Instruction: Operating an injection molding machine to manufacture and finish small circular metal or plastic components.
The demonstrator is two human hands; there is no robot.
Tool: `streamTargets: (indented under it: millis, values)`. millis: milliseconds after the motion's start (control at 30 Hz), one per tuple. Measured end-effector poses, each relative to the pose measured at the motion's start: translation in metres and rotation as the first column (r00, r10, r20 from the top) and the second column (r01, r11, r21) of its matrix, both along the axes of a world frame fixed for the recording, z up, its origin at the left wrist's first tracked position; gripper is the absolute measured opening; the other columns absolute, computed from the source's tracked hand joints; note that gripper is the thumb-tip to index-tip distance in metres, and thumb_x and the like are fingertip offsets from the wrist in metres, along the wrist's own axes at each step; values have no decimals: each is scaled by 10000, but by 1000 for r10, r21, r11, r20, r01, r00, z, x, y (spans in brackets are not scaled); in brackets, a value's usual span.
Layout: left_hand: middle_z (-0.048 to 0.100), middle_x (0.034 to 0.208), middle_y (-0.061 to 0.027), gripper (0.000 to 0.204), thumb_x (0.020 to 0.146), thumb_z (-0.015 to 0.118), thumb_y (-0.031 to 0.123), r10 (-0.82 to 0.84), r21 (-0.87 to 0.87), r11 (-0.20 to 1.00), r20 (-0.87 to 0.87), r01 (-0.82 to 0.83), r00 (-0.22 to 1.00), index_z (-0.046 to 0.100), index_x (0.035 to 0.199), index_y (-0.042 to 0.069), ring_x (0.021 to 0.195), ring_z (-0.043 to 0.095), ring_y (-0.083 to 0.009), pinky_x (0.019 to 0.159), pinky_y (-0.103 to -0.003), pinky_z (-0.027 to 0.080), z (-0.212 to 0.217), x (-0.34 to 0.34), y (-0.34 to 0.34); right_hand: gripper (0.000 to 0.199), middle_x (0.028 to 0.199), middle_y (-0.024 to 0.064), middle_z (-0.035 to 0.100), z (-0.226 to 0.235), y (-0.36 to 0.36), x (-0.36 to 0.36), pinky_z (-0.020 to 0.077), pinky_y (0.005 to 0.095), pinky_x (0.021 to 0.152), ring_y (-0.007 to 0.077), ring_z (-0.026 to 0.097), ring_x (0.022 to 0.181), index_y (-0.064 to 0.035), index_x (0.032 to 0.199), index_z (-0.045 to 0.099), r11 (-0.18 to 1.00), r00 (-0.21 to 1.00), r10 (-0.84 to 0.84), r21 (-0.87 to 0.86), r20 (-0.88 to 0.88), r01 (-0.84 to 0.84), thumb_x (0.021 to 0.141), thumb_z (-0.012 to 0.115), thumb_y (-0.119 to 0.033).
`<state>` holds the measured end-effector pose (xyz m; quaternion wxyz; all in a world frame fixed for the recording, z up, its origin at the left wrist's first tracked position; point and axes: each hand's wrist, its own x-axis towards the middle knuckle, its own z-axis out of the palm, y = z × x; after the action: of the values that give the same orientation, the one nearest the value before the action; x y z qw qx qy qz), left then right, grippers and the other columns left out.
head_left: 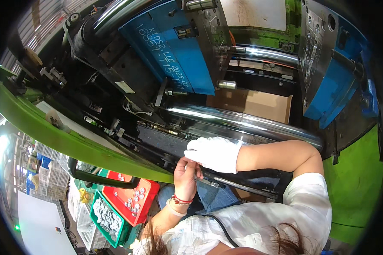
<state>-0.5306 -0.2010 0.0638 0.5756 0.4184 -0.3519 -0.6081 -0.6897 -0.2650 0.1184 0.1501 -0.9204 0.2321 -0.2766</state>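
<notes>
My bare left hand (185,176), with a red bracelet at the wrist, is raised in front of my body. Its fingers are closed around a small greyish, see-through piece (208,182), whose narrow end sticks out to the right below the fingers. Just above it is my right hand (213,154) in a white glove, coming in from the right with the forearm bent across. Its gloved fingers are curled together and meet the left fingertips. Whatever lies between them is hidden by the glove.
Ahead stands an open moulding machine with a blue mould half (166,46) at left and another (332,93) at right. A steel tie bar (247,121) crosses in front. A green guard (93,144) curves along the left, beside a red tray (134,187) and green tray (98,208) of small parts.
</notes>
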Motion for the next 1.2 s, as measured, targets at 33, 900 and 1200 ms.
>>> streamTargets:
  millis: [33,900,1200]
  values:
    - [560,754,-34,156,943,542,211,0,0,1000,1,0,1000,529,935,56,570,473,-90,521,-250,442,0,1,0,239,923,157,585,-1,1,1,484,399,705,329,594,800,-28,930,554,1000,1000,0,0,1,0,918,419,-224]
    - [492,640,5,326,967,473,324,-431,640,767,468,41,771,610,941,29,453,418,-83,400,-239,364,-125,185,68,539,1239,159,513,11,-266,-118,442,350,928,305,566,1101,28,1342,386,743,359,-532,626,767,-237,875,612,-121]
    - [528,645,-29,294,955,478,323,-297,643,764,284,49,912,552,1023,47,422,410,-97,373,-237,319,-139,207,60,391,1166,171,561,24,-254,-116,532,309,865,231,587,1023,69,1225,497,757,393,-568,646,723,-95,860,602,-24]
